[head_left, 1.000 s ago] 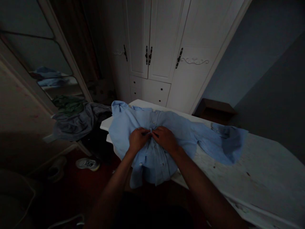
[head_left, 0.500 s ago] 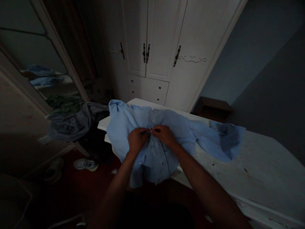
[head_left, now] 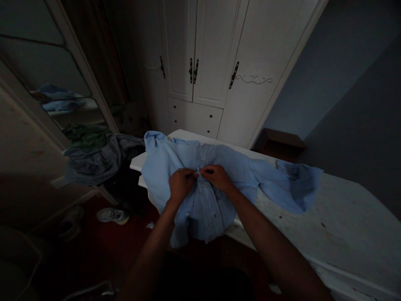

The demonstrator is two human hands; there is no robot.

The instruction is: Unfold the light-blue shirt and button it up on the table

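A light blue button-up shirt [head_left: 238, 167] lies spread on a white table [head_left: 344, 234], its hem hanging over the near edge and one sleeve stretched to the right. My left hand [head_left: 179, 184] and my right hand [head_left: 216, 176] meet at the shirt's front placket. Both pinch the fabric there, fingertips almost touching around a small white button. Further buttons show above and below my hands along the placket.
A white wardrobe [head_left: 216, 62] with dark handles and drawers stands behind the table. Grey and green clothes [head_left: 94, 154] are heaped at the left below a mirror [head_left: 46, 75]. A sneaker [head_left: 112, 215] lies on the dark red floor. A brown stand [head_left: 280, 144] sits by the wall.
My hands stay pinched on the placket with only small finger shifts. The view has drifted slightly.
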